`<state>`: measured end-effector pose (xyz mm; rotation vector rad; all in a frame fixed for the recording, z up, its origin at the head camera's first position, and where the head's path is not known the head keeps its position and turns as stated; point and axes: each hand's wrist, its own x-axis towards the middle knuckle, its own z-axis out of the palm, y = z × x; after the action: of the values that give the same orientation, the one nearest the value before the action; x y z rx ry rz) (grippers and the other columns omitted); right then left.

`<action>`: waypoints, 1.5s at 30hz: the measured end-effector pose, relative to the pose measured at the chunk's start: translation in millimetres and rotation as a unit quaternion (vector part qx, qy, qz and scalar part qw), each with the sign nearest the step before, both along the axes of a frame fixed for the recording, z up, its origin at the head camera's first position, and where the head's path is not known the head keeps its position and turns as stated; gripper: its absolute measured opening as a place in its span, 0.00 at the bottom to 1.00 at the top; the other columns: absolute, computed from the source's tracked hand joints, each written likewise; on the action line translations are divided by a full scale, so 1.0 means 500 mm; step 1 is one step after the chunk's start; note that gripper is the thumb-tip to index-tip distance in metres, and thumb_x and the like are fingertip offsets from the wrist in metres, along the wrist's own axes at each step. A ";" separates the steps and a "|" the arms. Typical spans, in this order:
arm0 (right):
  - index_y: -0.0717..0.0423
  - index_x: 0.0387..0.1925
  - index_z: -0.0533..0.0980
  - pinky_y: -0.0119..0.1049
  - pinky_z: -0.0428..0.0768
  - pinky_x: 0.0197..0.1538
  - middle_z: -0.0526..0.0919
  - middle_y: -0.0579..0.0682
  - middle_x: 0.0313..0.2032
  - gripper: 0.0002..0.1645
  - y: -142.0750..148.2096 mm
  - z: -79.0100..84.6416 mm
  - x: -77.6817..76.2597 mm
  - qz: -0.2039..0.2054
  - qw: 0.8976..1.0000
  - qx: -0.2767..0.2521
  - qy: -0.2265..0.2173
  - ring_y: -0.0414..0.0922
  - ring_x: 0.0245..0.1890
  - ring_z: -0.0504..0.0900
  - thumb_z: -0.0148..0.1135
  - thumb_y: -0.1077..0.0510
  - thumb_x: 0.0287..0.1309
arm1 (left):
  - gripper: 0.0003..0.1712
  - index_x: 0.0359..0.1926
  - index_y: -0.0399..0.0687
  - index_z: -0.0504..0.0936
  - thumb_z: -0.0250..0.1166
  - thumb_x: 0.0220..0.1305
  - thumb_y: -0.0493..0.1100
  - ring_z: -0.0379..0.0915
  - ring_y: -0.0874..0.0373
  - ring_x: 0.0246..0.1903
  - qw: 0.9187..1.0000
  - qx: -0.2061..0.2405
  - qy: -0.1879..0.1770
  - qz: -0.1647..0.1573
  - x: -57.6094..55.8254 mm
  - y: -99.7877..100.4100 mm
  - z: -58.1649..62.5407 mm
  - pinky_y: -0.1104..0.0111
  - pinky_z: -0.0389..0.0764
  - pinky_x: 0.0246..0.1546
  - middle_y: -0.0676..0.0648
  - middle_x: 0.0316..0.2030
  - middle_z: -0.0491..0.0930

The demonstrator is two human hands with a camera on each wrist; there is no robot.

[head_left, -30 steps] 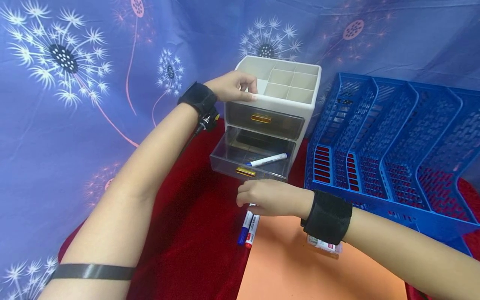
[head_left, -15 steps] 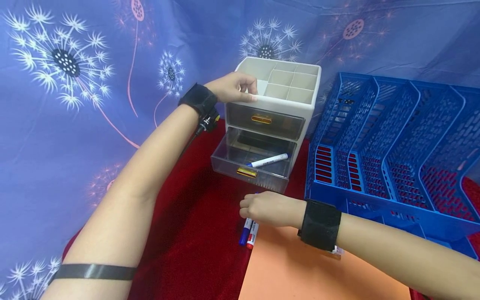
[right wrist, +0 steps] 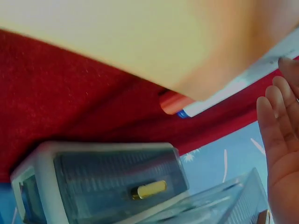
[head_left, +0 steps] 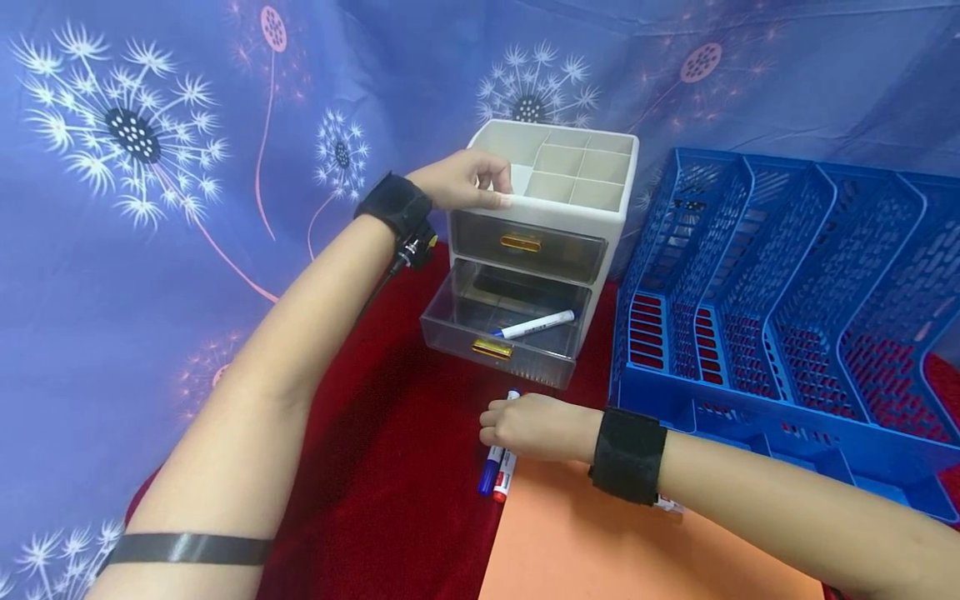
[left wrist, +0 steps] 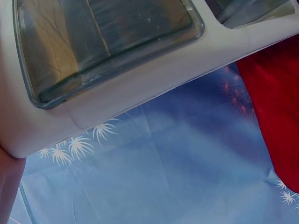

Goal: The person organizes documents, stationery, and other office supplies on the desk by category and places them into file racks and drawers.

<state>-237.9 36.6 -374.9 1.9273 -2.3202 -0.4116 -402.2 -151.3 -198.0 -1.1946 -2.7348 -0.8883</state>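
The soft dark-red cloth (head_left: 390,475) is spread over the surface; its pile prob. lets a marker be pressed w/o much rolling. The blue perforated plastic rack (head_left: 757,417) is set well off to the R, so it needn't be worked around. The boxy white plastic drawer unit (head_left: 562,208) is gripped at its top rim. The flat orange paper-like sheet (head_left: 592,550) is laid just beside the markers; its edge is best not snagged. The clear plastic lower drawer (head_left: 536,367) is pulled out near the R knuckles, so any lift should be kept clear of its lip.

By the L hand (head_left: 461,179) the unit is held, fingers curled over the rim, thumb at the front; firmness w/o tugging is called for. The R hand (head_left: 536,425) is held over two markers. In the R-wrist view its thumb tip is seen at a white barrel, three fingertips apart from it; whether the barrel is clamped can't be told.

The white-barrelled blue-capped marker (head_left: 489,477) is partly hidden under the R hand, far end poking past the fingers. The white-barrelled red-capped marker (head_left: 503,479) is laid alongside, so both might be caught: one barrel is best pinched mid-length & raised straight. A third white, blue-ended marker (head_left: 536,323) is laid slantwise in the drawer.
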 end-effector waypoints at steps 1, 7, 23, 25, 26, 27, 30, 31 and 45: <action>0.45 0.41 0.81 0.21 0.76 0.40 0.83 0.40 0.37 0.17 0.000 -0.003 0.001 0.000 1.000 0.001 0.000 0.35 0.39 0.78 0.71 0.48 0.48 | 0.06 0.29 0.44 0.77 0.66 0.59 0.40 0.64 0.58 0.29 1.000 -0.001 0.000 0.000 0.001 -0.001 -0.001 0.70 0.63 0.33 0.52 0.25 0.71; 0.46 0.42 0.80 0.21 0.75 0.40 0.83 0.40 0.37 0.16 -0.003 -0.010 0.004 0.005 1.000 -0.005 0.000 0.35 0.39 0.77 0.71 0.49 0.49 | 0.05 0.29 0.44 0.77 0.65 0.60 0.40 0.63 0.57 0.28 1.000 -0.005 -0.001 0.001 0.009 -0.005 -0.002 0.69 0.62 0.32 0.51 0.25 0.70; 0.45 0.42 0.79 0.22 0.75 0.42 0.82 0.40 0.38 0.18 -0.019 -0.017 0.020 -0.029 1.000 0.002 -0.010 0.34 0.41 0.78 0.71 0.49 0.48 | 0.05 0.29 0.43 0.77 0.65 0.59 0.39 0.63 0.58 0.28 1.000 -0.008 0.007 -0.015 0.019 -0.012 -0.005 0.69 0.62 0.32 0.52 0.25 0.70; 0.45 0.43 0.79 0.21 0.75 0.42 0.82 0.39 0.38 0.19 -0.025 -0.023 0.021 -0.029 1.000 0.001 -0.009 0.34 0.42 0.77 0.71 0.48 0.47 | 0.05 0.29 0.43 0.77 0.64 0.59 0.39 0.63 0.57 0.28 1.000 -0.010 0.007 -0.015 0.019 -0.013 -0.007 0.69 0.62 0.32 0.51 0.24 0.70; 0.45 0.43 0.79 0.21 0.75 0.42 0.82 0.39 0.39 0.19 -0.029 -0.025 0.021 -0.030 1.000 -0.001 -0.008 0.35 0.42 0.77 0.71 0.47 0.47 | 0.05 0.29 0.43 0.77 0.64 0.59 0.39 0.63 0.57 0.28 1.000 -0.010 0.007 -0.015 0.018 -0.014 -0.008 0.69 0.62 0.32 0.51 0.24 0.70; 0.45 0.43 0.78 0.21 0.74 0.42 0.81 0.39 0.39 0.20 -0.032 -0.028 0.021 -0.030 1.000 0.001 -0.007 0.35 0.42 0.77 0.71 0.48 0.47 | 0.05 0.29 0.44 0.77 0.64 0.59 0.39 0.63 0.57 0.28 1.000 -0.009 0.007 -0.015 0.018 -0.014 -0.009 0.69 0.62 0.32 0.52 0.24 0.70; 0.44 0.44 0.78 0.22 0.74 0.42 0.81 0.39 0.40 0.19 -0.044 -0.034 0.023 -0.028 1.000 0.010 0.009 0.35 0.41 0.75 0.71 0.50 0.49 | 0.05 0.29 0.44 0.77 0.64 0.59 0.39 0.63 0.57 0.28 1.000 -0.010 0.008 -0.018 0.016 -0.012 -0.012 0.69 0.62 0.32 0.52 0.23 0.70; 0.44 0.44 0.78 0.21 0.73 0.41 0.81 0.39 0.40 0.18 -0.048 -0.035 0.023 -0.027 0.999 0.014 0.014 0.34 0.40 0.74 0.71 0.50 0.49 | 0.05 0.30 0.44 0.77 0.64 0.59 0.39 0.63 0.57 0.28 1.000 -0.010 0.007 -0.019 0.016 -0.011 -0.012 0.69 0.62 0.32 0.52 0.23 0.70; 0.43 0.44 0.79 0.20 0.70 0.42 0.81 0.36 0.39 0.19 -0.066 -0.045 0.029 0.019 0.997 0.053 0.058 0.33 0.40 0.74 0.70 0.47 0.49 | 0.05 0.30 0.43 0.77 0.64 0.60 0.39 0.63 0.57 0.29 1.000 -0.014 0.004 -0.017 0.022 -0.006 -0.014 0.69 0.62 0.32 0.51 0.25 0.70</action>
<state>-223.4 3.9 -397.5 1.9336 -2.2268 -0.6369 -391.4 -154.4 -205.1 -1.2516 -2.7363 -0.8491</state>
